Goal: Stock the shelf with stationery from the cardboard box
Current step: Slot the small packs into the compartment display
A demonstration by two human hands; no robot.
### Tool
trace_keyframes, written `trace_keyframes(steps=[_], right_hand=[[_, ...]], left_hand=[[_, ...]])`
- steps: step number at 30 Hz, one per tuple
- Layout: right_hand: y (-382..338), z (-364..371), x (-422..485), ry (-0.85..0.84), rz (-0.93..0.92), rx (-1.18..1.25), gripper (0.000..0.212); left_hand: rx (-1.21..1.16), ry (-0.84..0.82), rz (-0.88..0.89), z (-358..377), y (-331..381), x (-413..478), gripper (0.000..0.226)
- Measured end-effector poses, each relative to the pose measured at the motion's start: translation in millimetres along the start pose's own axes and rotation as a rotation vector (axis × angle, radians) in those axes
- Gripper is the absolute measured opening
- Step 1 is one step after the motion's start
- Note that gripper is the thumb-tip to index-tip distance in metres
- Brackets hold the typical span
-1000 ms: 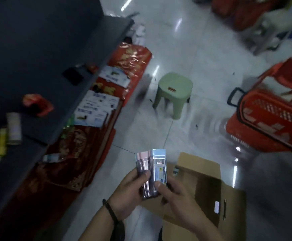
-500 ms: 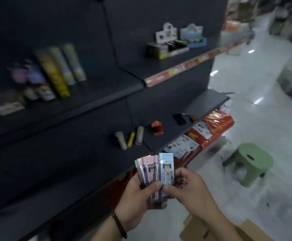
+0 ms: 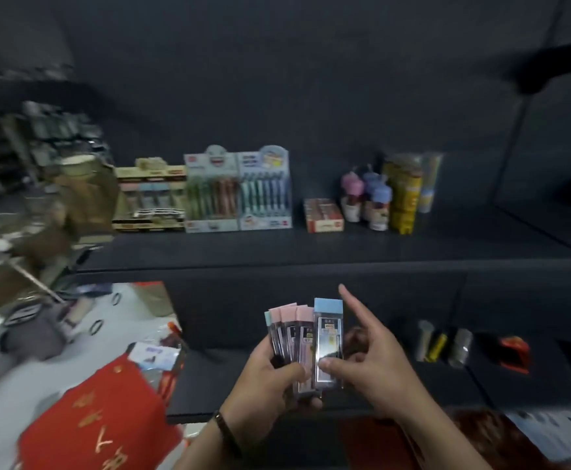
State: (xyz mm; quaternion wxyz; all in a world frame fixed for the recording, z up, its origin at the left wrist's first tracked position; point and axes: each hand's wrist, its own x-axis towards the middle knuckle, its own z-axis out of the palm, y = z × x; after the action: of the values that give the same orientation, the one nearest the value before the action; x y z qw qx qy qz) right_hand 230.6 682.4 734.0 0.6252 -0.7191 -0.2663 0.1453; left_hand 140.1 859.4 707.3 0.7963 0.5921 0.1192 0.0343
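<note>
I hold a fan of slim stationery cases [image 3: 294, 337] with pink and teal caps in my left hand [image 3: 270, 385], in front of the dark shelf unit. My right hand [image 3: 369, 364] pinches the blue-capped case [image 3: 328, 340] at the right of the fan, index finger stretched up. The upper shelf [image 3: 345, 245] carries pen display boxes [image 3: 238, 191], a red box [image 3: 323, 215] and several tubes [image 3: 403, 195]. The cardboard box is out of view.
On the lower shelf [image 3: 396, 385] to the right of my hands lie three small tubes [image 3: 443, 344] and a red item [image 3: 515, 354]. Red packaging [image 3: 101, 425] lies on the floor at lower left. Blurred clutter fills the far left.
My view has swung up and left from the floor and cardboard box to the shelves. Both hands kept the cases, and my right index finger has lifted off them.
</note>
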Motion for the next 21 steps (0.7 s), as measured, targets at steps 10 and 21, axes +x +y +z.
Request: trace_keyframes(steps=[10,21], right_hand=[[-38,100,174,-0.288,-0.194,0.041,0.051],[-86,157,354,-0.416,-0.333,-0.049,0.016]], left_hand=[[0.034,0.357,0.15,-121,64,44,0.043],[-0.003,0.542,0.252,-213,136,127,0.038]])
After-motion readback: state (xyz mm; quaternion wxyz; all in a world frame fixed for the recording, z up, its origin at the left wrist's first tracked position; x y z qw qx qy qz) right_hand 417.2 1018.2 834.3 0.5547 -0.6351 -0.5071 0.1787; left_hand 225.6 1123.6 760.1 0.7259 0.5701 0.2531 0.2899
